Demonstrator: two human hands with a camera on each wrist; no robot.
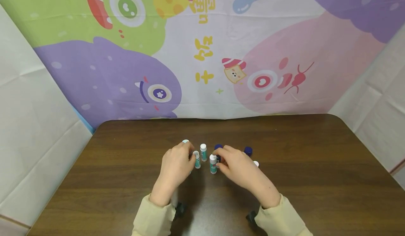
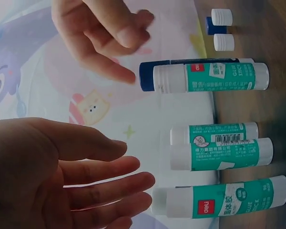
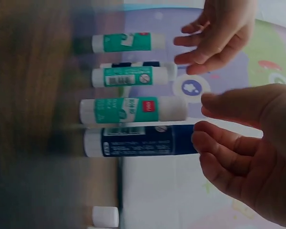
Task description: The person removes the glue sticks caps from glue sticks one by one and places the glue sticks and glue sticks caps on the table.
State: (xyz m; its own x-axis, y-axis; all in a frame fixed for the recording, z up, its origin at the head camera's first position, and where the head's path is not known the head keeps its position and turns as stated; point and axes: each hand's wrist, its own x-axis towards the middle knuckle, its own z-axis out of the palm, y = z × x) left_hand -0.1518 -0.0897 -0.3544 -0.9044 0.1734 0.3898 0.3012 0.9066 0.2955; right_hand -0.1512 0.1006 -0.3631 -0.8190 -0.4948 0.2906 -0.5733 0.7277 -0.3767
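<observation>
Several upright glue sticks stand between the two hands, with green labels and white ends. My left hand (image 1: pixel 177 164) is beside the left ones, its fingers spread loosely and holding nothing, near a green glue stick (image 2: pixel 229 200). Two more, a front glue stick (image 1: pixel 197 160) and a rear glue stick (image 1: pixel 203 153), stand in the middle. My right hand (image 1: pixel 235 165) hovers by a navy glue stick (image 3: pixel 138 140), fingertips right at its top and thumb apart from them. Another green glue stick (image 1: pixel 213 165) stands next to the navy one, partly covering it in the head view.
Beyond the right hand lie a navy cap (image 1: pixel 248 151) and a white cap (image 1: pixel 256 164); the left wrist view shows a second white cap (image 2: pixel 223 42) there. The brown wooden table (image 1: pixel 126 186) meets a cartoon-printed cloth (image 1: pixel 202 99) at its far edge.
</observation>
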